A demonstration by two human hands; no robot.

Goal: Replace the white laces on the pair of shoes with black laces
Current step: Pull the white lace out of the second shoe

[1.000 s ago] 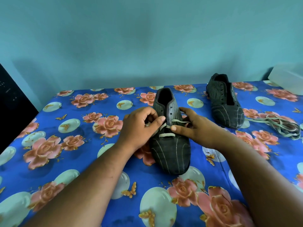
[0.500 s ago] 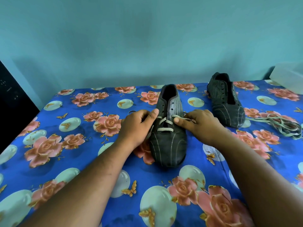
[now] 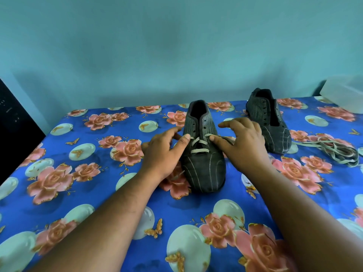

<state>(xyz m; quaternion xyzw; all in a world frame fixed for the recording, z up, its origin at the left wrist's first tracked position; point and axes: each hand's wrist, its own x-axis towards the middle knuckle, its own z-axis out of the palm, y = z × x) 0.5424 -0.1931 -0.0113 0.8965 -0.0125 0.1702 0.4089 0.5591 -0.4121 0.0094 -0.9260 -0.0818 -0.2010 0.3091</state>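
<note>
- L hand point(image 3: 160, 152) beside near shoe point(image 3: 204, 165), thumb on white lace point(image 3: 198, 145); fingers relaxed, no grip.
- R hand point(image 3: 242, 142) fingers spread, thumb at lace's other side.
- 2nd shoe point(image 3: 269, 122) behind.

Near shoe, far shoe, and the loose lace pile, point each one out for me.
near shoe point(image 3: 205, 173), head view, toe cap
far shoe point(image 3: 278, 139), head view, toe side
loose lace pile point(image 3: 337, 152), head view, tangled middle

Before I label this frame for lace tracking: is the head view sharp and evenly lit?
Head view: soft, even light and no glare; near shoe and its white lace fairly sharp; wide-angle bending at the edges; forearms oversized; the loose lace pile at right is softer.
</note>
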